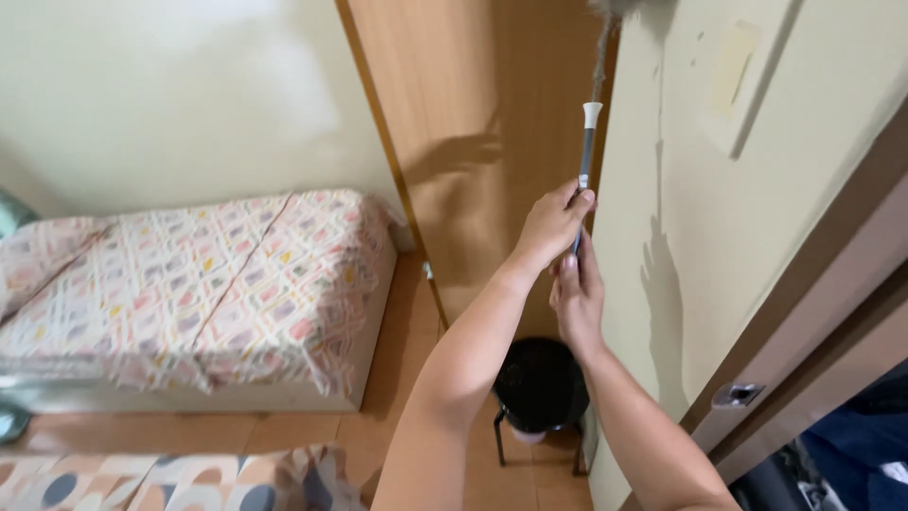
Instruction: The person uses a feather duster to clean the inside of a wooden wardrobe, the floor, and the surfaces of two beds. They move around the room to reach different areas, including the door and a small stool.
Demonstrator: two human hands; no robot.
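Observation:
Both my hands are raised in front of me and grip one thin pole, a duster handle (587, 142) that is dark with a white collar near the top. My left hand (551, 225) holds it higher up and my right hand (577, 298) is wrapped around it just below. The fluffy grey duster head (619, 8) reaches the top edge of the view, against the corner where a pale wall (757, 189) meets a wooden door (473, 123).
A low bed (189, 284) with a patterned pink cover stands at the left against the far wall. A black round stool (539, 388) sits on the tiled floor below my arms. A wooden door frame (813, 322) with a metal strike plate runs down the right.

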